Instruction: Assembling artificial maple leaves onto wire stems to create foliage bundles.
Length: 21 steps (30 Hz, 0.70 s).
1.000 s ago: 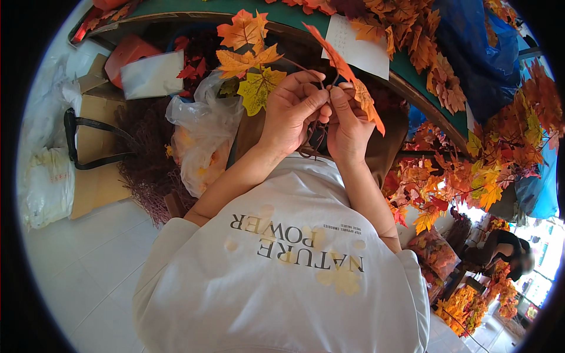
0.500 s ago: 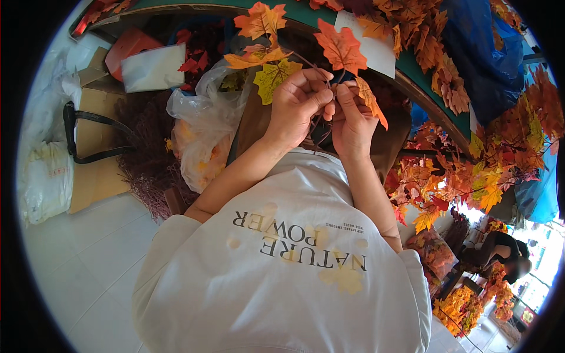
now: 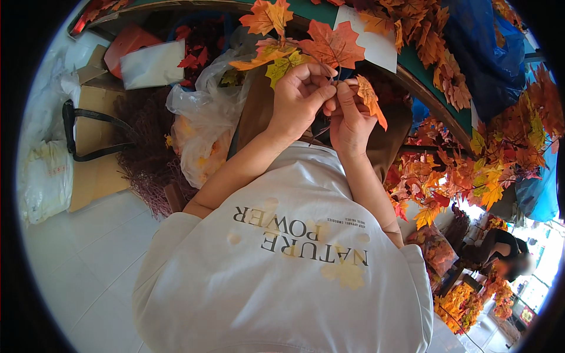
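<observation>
Since half a second ago, the leaf sprig [image 3: 294, 44] sits lower and closer to my chest, its red maple leaf [image 3: 332, 44] now fanned out above my knuckles. I hold the sprig just in front of the green table edge [image 3: 424, 88]. My left hand [image 3: 300, 97] pinches the thin stem below the red leaf; my right hand [image 3: 347, 120] grips a single orange leaf [image 3: 369, 100] at its base, fingertips touching the left thumb. To join them well, I judge both pinches should stay close to the stem junction, leaf blades kept clear. A clear plastic bag [image 3: 203, 126] of leaves lies left of my forearm.
</observation>
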Tool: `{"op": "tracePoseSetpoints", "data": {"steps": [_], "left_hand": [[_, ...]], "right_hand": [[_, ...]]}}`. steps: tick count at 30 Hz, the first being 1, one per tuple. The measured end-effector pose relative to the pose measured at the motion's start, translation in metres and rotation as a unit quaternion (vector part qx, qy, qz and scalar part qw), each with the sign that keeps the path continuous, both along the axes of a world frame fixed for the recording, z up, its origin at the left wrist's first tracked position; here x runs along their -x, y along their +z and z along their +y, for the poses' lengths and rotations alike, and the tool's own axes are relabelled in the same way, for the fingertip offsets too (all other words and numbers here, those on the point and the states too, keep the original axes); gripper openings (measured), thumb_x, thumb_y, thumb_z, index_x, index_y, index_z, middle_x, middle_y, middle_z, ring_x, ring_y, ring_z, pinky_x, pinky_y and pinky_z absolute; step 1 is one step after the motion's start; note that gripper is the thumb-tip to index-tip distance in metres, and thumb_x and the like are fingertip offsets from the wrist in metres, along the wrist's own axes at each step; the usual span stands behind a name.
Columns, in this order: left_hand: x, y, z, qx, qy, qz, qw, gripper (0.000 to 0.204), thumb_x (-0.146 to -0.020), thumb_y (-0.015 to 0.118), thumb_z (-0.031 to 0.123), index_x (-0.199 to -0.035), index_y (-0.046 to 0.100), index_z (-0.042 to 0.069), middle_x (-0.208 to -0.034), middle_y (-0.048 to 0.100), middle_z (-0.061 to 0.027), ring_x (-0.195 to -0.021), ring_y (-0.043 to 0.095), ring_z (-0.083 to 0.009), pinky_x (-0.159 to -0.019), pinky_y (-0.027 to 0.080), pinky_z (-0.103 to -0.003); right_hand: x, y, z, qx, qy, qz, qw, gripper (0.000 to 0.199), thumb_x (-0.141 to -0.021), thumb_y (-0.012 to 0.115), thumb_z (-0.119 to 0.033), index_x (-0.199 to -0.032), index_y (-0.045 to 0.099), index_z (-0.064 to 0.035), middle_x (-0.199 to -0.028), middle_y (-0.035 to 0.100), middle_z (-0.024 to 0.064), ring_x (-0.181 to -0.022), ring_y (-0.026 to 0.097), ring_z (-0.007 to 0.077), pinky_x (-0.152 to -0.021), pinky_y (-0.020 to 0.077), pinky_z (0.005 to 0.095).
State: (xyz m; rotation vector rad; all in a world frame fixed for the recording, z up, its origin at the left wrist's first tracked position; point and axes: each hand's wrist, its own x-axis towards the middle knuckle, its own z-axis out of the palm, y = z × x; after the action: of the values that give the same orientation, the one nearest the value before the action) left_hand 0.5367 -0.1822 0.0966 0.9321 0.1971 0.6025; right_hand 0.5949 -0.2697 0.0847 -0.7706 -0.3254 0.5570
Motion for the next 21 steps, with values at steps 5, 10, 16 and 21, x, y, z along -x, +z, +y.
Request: {"op": "tracePoseSetpoints", "data": {"steps": [5, 10, 16, 21], "left_hand": [[-0.001, -0.001, 0.003, -0.077, 0.026, 0.034, 0.996, 0.018, -0.083, 0.059, -0.003, -0.101, 0.055, -0.001, -0.075, 0.057, -0.0032, -0.059, 0.055, -0.0091, -0.051, 0.046, -0.021], [-0.001, -0.005, 0.005, -0.075, 0.036, 0.024, 0.996, 0.018, -0.083, 0.06, -0.001, -0.101, 0.055, -0.001, -0.075, 0.057, -0.0028, -0.06, 0.056, -0.009, -0.052, 0.047, -0.021], [-0.001, -0.007, 0.008, -0.1, 0.045, 0.032, 0.993, 0.018, -0.083, 0.06, -0.002, -0.101, 0.055, 0.0, -0.075, 0.057, -0.0021, -0.061, 0.056, -0.0084, -0.053, 0.047, -0.021], [-0.002, -0.007, 0.007, -0.085, 0.056, 0.036, 0.994, 0.018, -0.082, 0.056, -0.009, -0.097, 0.055, 0.0, -0.072, 0.054, -0.0016, -0.057, 0.055, -0.0074, -0.051, 0.047, -0.02]], "right_hand": [[-0.006, -0.01, 0.006, 0.051, -0.084, -0.034, 0.995, 0.012, -0.088, 0.057, -0.006, -0.099, 0.056, -0.0009, -0.084, 0.064, 0.0105, -0.058, 0.055, 0.0129, -0.05, 0.0456, 0.0254], [-0.005, -0.003, 0.005, 0.054, -0.049, -0.018, 0.997, 0.012, -0.089, 0.057, -0.008, -0.098, 0.058, 0.0004, -0.083, 0.063, 0.0093, -0.062, 0.056, 0.013, -0.055, 0.0467, 0.0252], [-0.005, 0.002, 0.004, 0.051, 0.012, 0.005, 0.999, 0.013, -0.09, 0.055, -0.012, -0.097, 0.059, -0.0005, -0.078, 0.061, 0.0053, -0.065, 0.056, 0.0119, -0.057, 0.0467, 0.0241], [-0.001, -0.002, 0.006, 0.062, 0.021, -0.008, 0.998, 0.018, -0.089, 0.058, -0.014, -0.096, 0.058, 0.0023, -0.077, 0.058, 0.0042, -0.064, 0.052, 0.0119, -0.062, 0.0428, 0.0238]]}}
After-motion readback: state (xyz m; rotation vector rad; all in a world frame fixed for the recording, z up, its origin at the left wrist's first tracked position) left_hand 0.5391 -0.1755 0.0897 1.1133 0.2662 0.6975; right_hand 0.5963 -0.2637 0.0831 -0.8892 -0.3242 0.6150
